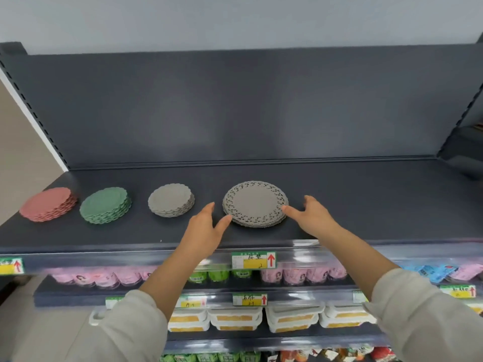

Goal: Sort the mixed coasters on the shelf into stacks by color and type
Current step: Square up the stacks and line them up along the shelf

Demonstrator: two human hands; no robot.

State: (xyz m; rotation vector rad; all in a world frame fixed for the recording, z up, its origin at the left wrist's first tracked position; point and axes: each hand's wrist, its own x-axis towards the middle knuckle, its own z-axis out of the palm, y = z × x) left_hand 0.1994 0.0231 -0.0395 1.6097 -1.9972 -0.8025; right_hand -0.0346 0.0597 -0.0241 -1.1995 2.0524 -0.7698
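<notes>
Large grey lace coaster stack (pixel 255 203): round, flat, thin pieces with a pierced lacy border and a plain middle. The surface is matte and looks like soft, rubbery sheet. It sits right of centre on the dark shelf (pixel 366 205), towards the front edge. The left hand (pixel 206 231) and right hand (pixel 312 218) flank it, one on each side, with thumbs at or just short of the rim; actual contact cannot be told. Grip of both hands: apart, fingers fairly straight, holding nothing. Step in hand, by judgement: squaring this pile. It is best done by pressing lightly inward from both sides at once so the thin edges line up; the lacy rims may snag, so nudge rather than shove. Small grey stack (pixel 171 199): scalloped rim, unpierced, to the left and apart. Green stack (pixel 104 205) and pink stack (pixel 48 203), further left: scalloped, edges slightly stepped. Shelf: smooth dark grey, probably painted metal. Price label (pixel 253 260): red arrow, on the front rail below.
</notes>
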